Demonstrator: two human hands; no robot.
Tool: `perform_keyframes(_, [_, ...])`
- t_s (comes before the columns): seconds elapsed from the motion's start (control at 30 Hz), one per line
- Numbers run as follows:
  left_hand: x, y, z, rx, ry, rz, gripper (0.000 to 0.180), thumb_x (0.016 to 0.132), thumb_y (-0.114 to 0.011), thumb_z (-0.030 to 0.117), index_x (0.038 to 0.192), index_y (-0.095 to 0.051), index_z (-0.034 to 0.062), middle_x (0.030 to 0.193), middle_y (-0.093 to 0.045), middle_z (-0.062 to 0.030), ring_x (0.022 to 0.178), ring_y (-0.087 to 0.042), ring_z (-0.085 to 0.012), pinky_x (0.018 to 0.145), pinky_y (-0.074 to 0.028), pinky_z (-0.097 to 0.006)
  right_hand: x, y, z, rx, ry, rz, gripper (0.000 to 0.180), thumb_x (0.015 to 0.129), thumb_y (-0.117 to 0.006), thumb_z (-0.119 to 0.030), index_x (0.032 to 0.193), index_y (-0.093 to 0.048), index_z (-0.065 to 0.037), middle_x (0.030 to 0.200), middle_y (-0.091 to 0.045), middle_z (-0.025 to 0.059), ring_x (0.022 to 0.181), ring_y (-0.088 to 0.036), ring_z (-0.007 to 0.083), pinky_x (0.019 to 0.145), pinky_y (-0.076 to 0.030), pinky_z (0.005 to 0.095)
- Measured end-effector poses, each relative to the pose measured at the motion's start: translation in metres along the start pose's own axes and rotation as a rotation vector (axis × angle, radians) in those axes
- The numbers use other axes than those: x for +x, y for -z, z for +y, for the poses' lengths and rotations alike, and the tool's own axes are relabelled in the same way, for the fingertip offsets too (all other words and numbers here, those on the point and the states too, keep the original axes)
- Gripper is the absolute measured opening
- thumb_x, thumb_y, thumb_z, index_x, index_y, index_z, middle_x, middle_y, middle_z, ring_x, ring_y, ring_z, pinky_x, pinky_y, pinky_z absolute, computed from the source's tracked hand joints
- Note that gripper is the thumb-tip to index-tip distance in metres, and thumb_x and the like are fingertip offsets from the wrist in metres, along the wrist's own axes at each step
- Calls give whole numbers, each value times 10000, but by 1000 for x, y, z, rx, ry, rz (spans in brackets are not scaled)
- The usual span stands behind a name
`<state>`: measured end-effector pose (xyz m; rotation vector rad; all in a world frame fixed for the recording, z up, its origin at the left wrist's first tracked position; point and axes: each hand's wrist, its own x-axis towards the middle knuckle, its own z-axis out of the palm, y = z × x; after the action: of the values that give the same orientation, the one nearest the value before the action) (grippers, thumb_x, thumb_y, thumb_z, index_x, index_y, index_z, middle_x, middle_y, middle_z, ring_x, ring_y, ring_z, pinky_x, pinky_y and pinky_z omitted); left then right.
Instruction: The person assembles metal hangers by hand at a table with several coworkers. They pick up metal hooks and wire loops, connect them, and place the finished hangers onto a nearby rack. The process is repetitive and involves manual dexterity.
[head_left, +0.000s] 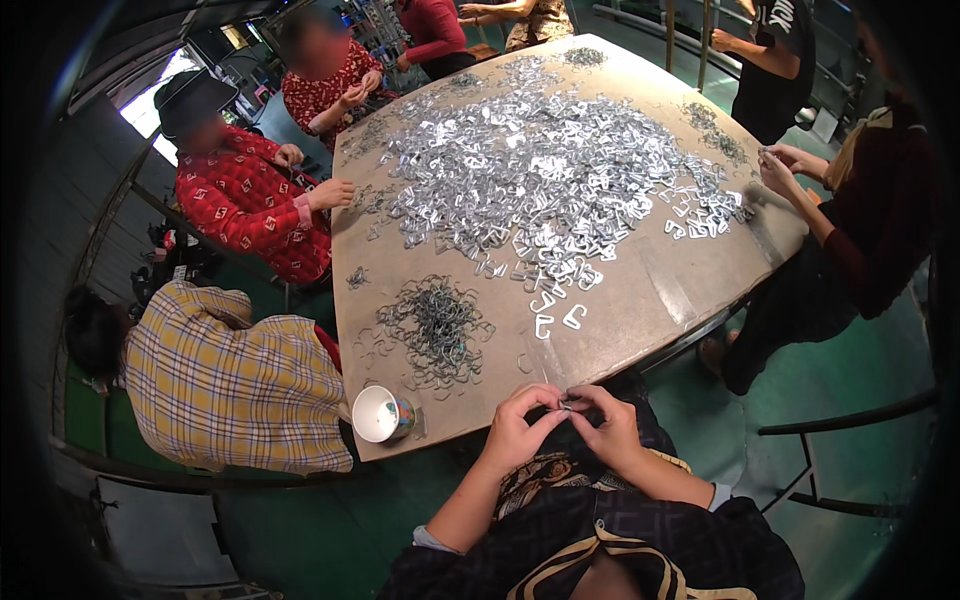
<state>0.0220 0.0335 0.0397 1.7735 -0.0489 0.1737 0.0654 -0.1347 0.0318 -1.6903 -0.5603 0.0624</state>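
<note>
Close to the table's near edge, my left hand [522,425] and my right hand [610,430] meet with fingertips pinched together. Between them is a small metal piece [566,404], mostly covered by the fingers, so its exact shape cannot be made out. Beyond my hands, a few loose silver hook-shaped metal pieces [544,326] lie at the near end of a large heap of the same pieces [530,165]. A smaller pile of thin, dark bent wire clips [436,325] sits to the left of my hands.
A paper cup [377,414], white inside, stands at the near left corner of the brown-topped table [620,345]. Several people work around the table, including a person in a yellow plaid shirt [235,385] bending at the left. A dark metal bar [850,415] is at the right.
</note>
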Motion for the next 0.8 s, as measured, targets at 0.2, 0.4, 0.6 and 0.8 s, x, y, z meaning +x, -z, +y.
perform_keyframes(0.2, [-7, -5, 4, -28, -24, 10, 124, 831, -657, -47, 895, -559, -6, 1005, -684, -143, 948, -642, -191, 872, -495, -324, 10, 12, 24, 49, 80, 7, 301, 775, -710, 27, 1066, -637, 9, 905, -698, 132, 821, -705, 192, 717, -552, 280])
perform_keyframes(0.4, [-12, -10, 2, 20, -111, -19, 138, 814, -652, -72, 877, -548, -8, 997, -691, -157, 908, -642, -194, 838, -496, -322, 77, 12, 78, -473, 144, 98, 352, 771, -740, -126, 1099, -647, -39, 963, -615, 125, 917, -584, 299, 805, -492, 388])
perform_keyframes(0.6, [-18, -15, 7, 71, -80, -12, 130, 807, -657, -65, 866, -558, -6, 990, -688, -160, 928, -653, -209, 852, -495, -323, 114, 6, 101, -891, 275, -113, 229, 806, -669, -175, 1005, -674, -62, 871, -578, 115, 895, -547, 299, 797, -474, 397])
perform_keyframes(0.8, [-17, -19, 3, 47, -63, -33, 125, 807, -649, -81, 860, -560, -10, 960, -684, -154, 939, -657, -212, 856, -501, -324, 123, 2, 106, -1076, 384, -207, 117, 779, -562, -118, 798, -643, -35, 804, -623, 133, 814, -620, 281, 707, -518, 390])
